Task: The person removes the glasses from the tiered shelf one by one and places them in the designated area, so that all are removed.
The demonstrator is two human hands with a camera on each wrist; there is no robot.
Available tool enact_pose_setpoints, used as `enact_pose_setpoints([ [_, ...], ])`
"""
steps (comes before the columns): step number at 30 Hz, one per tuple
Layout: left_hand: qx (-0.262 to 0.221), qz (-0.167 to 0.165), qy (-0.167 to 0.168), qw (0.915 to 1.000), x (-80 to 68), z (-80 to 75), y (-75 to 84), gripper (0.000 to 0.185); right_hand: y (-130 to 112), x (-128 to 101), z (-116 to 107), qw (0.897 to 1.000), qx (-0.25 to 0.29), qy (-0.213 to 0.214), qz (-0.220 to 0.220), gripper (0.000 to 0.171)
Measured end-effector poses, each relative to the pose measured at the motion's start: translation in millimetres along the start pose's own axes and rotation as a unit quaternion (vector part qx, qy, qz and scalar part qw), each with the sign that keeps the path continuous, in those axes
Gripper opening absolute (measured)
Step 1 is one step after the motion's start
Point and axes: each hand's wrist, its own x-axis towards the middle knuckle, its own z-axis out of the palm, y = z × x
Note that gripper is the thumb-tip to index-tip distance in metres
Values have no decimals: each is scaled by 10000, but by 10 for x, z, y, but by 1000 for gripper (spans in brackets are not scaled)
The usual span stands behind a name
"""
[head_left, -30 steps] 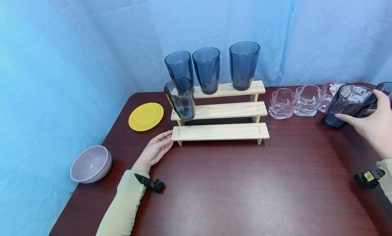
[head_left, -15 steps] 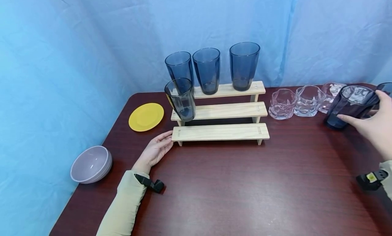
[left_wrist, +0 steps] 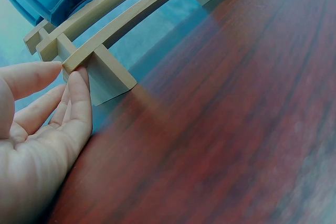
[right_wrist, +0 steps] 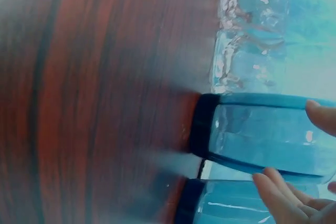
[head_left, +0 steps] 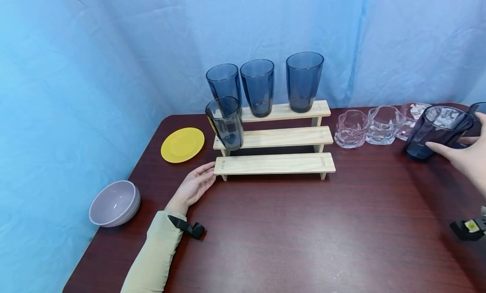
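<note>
Of the two hands, the right hand point(head_left: 468, 158) curls round the upright blue tumbler point(head_left: 434, 131) on the desk point(head_left: 303, 225), while the left hand point(head_left: 193, 186), fingers straight, touches the wooden rack point(head_left: 275, 164) far off.

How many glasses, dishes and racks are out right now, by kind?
Blue glasses: 6, four on the rack, one in the right hand, one at the frame edge
Clear glasses: 3
Plate: 1
Bowl: 1
Rack: 1
Total: 12

Yellow plate point(head_left: 182, 144), lilac bowl point(head_left: 114, 203), clear glasses point(head_left: 351, 128).
</note>
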Motion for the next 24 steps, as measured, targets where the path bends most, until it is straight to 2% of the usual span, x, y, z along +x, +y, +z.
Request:
enact_pose_setpoints([
  [3, -3, 0, -18, 10000, 4, 2, -4, 54, 30, -27, -10, 9995, -112, 286, 85, 97],
  [6, -5, 2, 17, 10000, 3, 5, -5, 53, -6, -59, -12, 9987, 161, 487, -14, 94],
  [9, -15, 13, 36, 10000, -3, 5, -4, 53, -48, -100, -2, 9983, 214, 467, -281, 94],
  [12, -21, 17, 29, 10000, -7, 4, -3, 53, -168, -186, -15, 9983, 5, 362, -449, 94],
  [15, -19, -4, 41, 10000, -8, 4, 1, 52, -516, -380, -104, 9980, -134, 253, -562, 91],
  [20, -4, 17, 41, 10000, -6, 2, 11, 53, -1321, -776, -354, 9981, 122, -352, -499, 90],
  [22, -7, 5, 36, 10000, -7, 5, 13, 53, -1519, -881, -410, 9972, 69, -584, -459, 91],
  [24, -16, -19, 45, 10000, -5, 12, 11, 53, -1635, -948, -422, 9965, -194, -608, -547, 90],
])
